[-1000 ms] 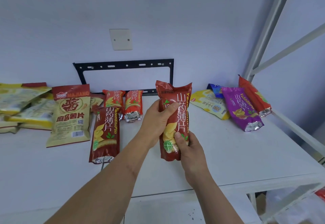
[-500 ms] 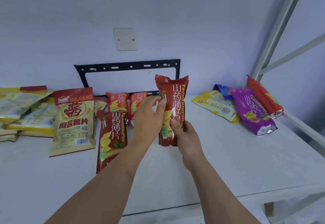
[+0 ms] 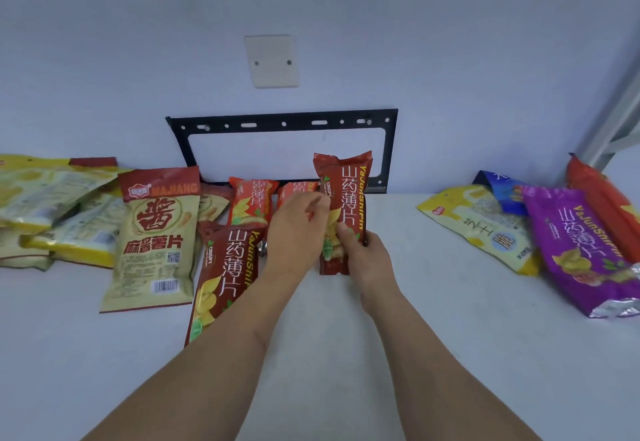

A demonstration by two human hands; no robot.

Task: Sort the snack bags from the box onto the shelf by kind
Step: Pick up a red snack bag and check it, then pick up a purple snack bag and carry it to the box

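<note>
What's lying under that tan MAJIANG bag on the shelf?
Under the tan MAJIANG bag, a similar pale bag's corner pokes out at its upper right. The rest is covered; the white shelf lies below.

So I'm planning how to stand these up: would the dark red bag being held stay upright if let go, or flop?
The red bag would probably tip: it is tall and narrow, upright only in the grip of both hands. It looks puffed and fairly stiff, likely light. Its twin lies flat on the shelf, which suggests lying down suits it.
</note>
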